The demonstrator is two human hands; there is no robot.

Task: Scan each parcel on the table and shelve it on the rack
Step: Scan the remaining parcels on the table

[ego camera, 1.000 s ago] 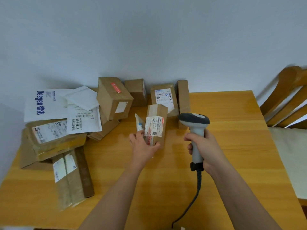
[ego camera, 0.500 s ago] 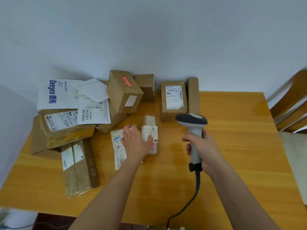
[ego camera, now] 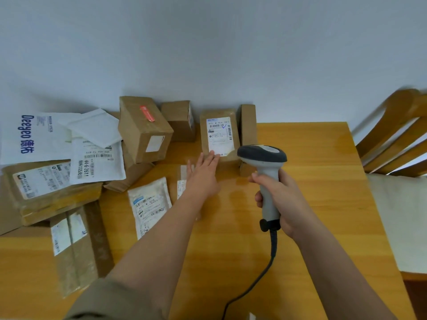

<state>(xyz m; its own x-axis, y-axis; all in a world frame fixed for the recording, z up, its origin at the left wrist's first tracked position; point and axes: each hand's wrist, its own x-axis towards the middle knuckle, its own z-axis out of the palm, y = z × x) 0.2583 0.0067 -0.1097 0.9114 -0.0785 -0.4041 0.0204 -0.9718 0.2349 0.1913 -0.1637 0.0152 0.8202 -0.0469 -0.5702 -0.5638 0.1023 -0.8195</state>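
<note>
Cardboard parcels: many were seen lying on the table [ego camera: 300, 204], most of them crowded along the wall and the left side; none could be counted as shelved.
Rack: no rack was visible in the view, so shelving progress could not be read directly.
Left hand [ego camera: 203, 174]: it was stretched forward with straight fingers, nothing grasped, its fingertips touching the near edge of the labelled box [ego camera: 219, 135].
Right hand [ego camera: 282, 199]: it was wrapped around the handle of the scanner [ego camera: 265, 172], which was held upright with its head near the labelled box.
Labelled box: it lay flat against the wall with its white label and barcodes facing up, just beside a narrow box [ego camera: 248, 125] standing on edge.
Other parcels: a flat white pouch [ego camera: 150, 204] and a small box [ego camera: 182, 181] partly hidden by the left forearm lay on the table close by.
Step in hand: reaching for the labelled box, judged as a preparation for a scan.
Progress: judged early, since a large pile was left on the table.
</note>
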